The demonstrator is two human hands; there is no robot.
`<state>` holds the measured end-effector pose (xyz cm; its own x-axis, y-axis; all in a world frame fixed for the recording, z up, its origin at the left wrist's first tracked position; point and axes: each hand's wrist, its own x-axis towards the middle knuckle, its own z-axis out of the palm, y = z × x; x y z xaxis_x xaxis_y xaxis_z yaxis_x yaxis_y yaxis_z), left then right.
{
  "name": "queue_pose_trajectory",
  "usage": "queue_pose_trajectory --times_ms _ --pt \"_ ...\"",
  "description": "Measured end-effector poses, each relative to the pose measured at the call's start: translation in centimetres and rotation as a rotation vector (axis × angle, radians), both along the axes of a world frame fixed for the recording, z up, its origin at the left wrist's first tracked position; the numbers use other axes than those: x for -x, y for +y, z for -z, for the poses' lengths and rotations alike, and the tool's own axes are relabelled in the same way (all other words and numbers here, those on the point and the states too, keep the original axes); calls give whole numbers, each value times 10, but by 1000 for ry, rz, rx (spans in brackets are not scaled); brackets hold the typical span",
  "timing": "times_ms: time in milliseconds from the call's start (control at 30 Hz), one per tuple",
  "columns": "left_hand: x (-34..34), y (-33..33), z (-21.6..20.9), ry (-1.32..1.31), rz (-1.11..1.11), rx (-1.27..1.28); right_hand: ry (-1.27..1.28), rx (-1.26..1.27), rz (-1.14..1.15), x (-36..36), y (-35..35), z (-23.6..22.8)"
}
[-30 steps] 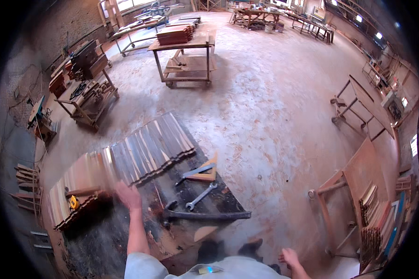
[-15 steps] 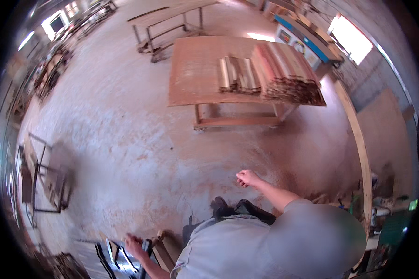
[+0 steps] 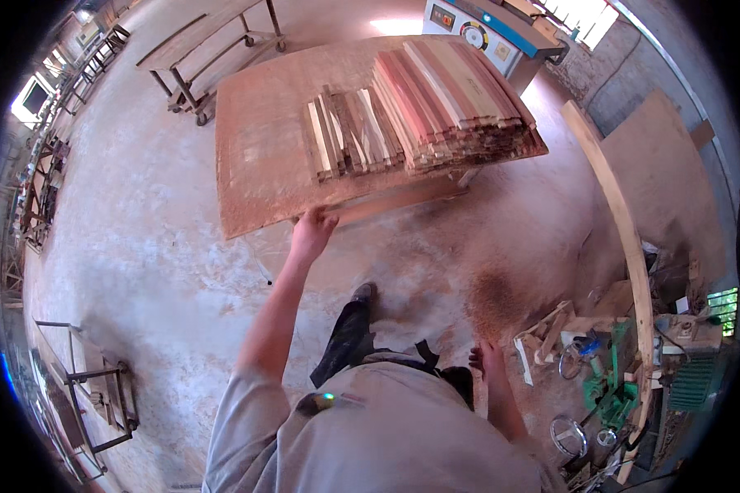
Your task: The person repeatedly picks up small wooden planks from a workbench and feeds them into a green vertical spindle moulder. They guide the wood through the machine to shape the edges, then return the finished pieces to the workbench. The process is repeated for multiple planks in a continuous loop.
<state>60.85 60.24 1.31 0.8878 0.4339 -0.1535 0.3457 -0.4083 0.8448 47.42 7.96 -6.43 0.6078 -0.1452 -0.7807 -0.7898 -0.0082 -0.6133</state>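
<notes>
My left arm reaches forward to a wooden table (image 3: 263, 164). At its near edge, my left hand (image 3: 312, 232) is closed on the board top, the fingers partly hidden by the rim. On the top lies a large stack of reddish and pale wood strips (image 3: 452, 90). Beside it, to the left, sits a smaller pile of shorter, rough wood strips (image 3: 353, 131). My right hand (image 3: 488, 360) hangs low by my hip, its fingers loosely bent and apart, holding nothing. Sawdust (image 3: 497, 300) covers the floor just beyond it.
A green machine with handwheels (image 3: 612, 386) and wood offcuts (image 3: 551, 333) stand close on my right. A long plank (image 3: 621, 205) leans there. Behind the table is a blue and white machine (image 3: 485, 33). A wheeled trestle (image 3: 197, 49) and a metal rack (image 3: 99, 386) stand left.
I have come closer to the table, and it now sits nearer and further left in view. My left hand has risen from low left to its edge; my right hand has dropped to my side.
</notes>
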Motion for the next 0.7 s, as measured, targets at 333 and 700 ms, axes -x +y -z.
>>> queue_pose_trajectory --times_ms 333,700 --pt "-180 39 43 309 -11 -231 86 -71 348 14 24 -8" --pt "-107 -14 -14 -47 11 1044 -34 -39 404 18 34 -28"
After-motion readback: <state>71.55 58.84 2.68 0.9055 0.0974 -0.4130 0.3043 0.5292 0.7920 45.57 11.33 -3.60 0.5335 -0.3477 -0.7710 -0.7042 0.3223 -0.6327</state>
